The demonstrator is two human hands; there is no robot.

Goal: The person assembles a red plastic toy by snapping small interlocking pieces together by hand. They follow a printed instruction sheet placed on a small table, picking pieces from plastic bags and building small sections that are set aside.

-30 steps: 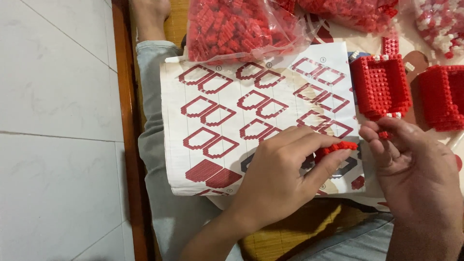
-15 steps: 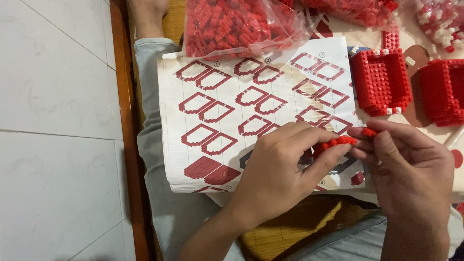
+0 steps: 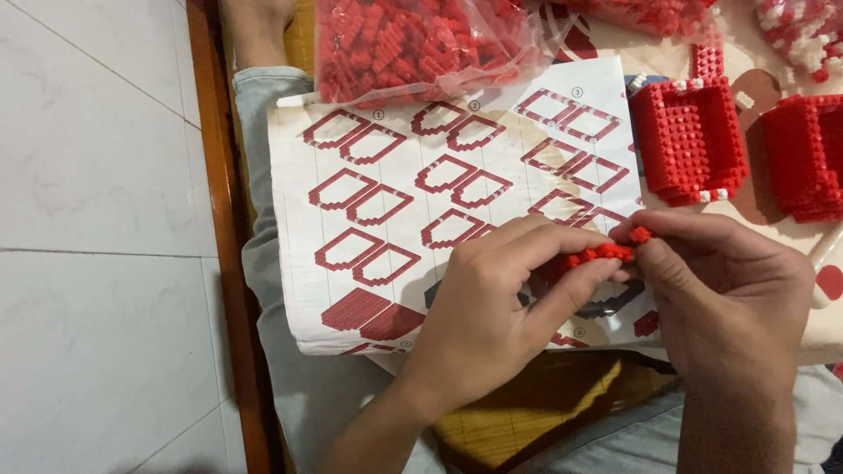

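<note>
Left hand (image 3: 492, 307) pinches a short red brick strip (image 3: 593, 256) over the instruction sheet (image 3: 395, 211). Right hand (image 3: 729, 298) fingertips pinch one small brick (image 3: 640, 234), probably touching the strip's end. Two red box sections (image 3: 689, 140) stand built behind; full brick bag (image 3: 421, 44) suggests lots left. Sheet overhangs the table edge; bare sheet lies left of the hands.

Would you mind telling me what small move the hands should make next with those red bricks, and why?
Probably press the small red brick, pinched by the right hand, down onto the end of the red brick strip held by the left hand. The brick sits at the strip's end but does not look fully seated.
</note>
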